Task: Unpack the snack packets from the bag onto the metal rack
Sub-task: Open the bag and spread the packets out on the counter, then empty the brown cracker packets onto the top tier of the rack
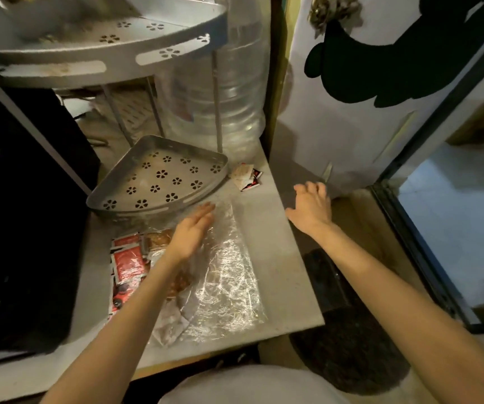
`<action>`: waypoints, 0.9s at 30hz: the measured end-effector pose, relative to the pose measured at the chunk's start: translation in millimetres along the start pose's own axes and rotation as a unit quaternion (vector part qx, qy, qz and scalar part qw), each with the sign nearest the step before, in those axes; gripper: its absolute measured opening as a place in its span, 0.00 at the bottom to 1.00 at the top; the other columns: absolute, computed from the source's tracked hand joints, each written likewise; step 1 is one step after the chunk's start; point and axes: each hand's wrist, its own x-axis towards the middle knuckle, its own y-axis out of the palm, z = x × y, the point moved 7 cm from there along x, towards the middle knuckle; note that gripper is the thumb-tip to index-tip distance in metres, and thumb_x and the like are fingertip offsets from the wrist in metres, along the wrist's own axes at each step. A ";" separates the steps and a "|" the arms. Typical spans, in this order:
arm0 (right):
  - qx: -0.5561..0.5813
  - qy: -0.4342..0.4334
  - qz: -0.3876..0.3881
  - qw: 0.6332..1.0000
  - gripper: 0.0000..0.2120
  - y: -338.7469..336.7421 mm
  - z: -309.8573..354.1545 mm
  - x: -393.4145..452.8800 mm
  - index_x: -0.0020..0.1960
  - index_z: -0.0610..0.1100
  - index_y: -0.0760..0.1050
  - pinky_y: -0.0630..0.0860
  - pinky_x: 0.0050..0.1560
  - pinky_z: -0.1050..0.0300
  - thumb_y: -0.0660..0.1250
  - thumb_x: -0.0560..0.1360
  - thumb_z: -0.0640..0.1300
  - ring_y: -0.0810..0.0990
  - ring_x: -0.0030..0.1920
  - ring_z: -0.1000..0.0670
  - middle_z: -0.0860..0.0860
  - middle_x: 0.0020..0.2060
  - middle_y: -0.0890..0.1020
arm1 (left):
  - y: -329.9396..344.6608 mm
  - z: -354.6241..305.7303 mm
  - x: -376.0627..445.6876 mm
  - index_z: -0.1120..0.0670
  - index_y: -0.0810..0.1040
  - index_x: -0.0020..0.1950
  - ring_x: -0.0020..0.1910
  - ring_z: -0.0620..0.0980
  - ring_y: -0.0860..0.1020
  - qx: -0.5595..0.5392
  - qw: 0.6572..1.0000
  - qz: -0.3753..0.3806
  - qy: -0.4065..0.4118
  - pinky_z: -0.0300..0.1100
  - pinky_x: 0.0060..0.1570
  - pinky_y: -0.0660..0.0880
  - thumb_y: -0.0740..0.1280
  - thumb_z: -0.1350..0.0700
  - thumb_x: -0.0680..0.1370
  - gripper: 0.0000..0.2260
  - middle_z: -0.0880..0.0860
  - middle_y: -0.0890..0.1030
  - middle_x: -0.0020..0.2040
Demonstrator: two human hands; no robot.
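Observation:
A clear plastic bag lies flat on the grey counter. Red snack packets and a brown snack packet sit at its left end, seemingly inside it. My left hand rests flat on the bag, fingers straight, pointing toward the lower shelf of the metal corner rack; that shelf holds nothing. My right hand hovers open over the counter's right edge, holding nothing. A few small packets lie on the counter right of the shelf.
The rack's upper shelf overhangs at top left. A big clear water bottle stands behind the rack. A black appliance fills the left side. A white door and a dark floor mat are to the right.

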 end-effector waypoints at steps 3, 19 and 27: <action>0.011 -0.116 -0.006 0.993 0.21 -11.3 51.4 -0.9 0.66 0.42 0.68 0.63 0.65 0.48 0.63 0.74 0.45 0.62 0.68 0.42 0.43 0.66 0.70 | -22.8 -23.9 -20.8 0.54 0.71 0.66 0.63 0.49 0.72 0.029 0.999 -0.021 0.040 0.42 0.62 0.68 0.58 0.57 0.79 0.15 0.53 0.74 0.66; 0.131 -0.324 0.272 0.897 0.43 55.6 219.0 -55.4 0.73 0.43 0.55 0.69 0.64 0.48 0.73 0.67 0.53 0.69 0.67 0.43 0.43 0.71 0.67 | -41.3 45.6 -164.9 0.60 0.72 0.62 0.68 0.61 0.66 0.303 0.911 -0.247 -0.129 0.55 0.66 0.63 0.73 0.45 0.66 0.30 0.62 0.71 0.66; 0.118 -0.318 0.223 0.914 0.53 67.0 224.3 -56.7 0.74 0.42 0.50 0.73 0.60 0.49 0.79 0.59 0.50 0.73 0.61 0.43 0.43 0.64 0.74 | -30.6 56.9 -167.6 0.54 0.75 0.55 0.59 0.54 0.69 0.330 0.883 -0.282 -0.180 0.48 0.56 0.68 0.68 0.40 0.69 0.22 0.54 0.73 0.59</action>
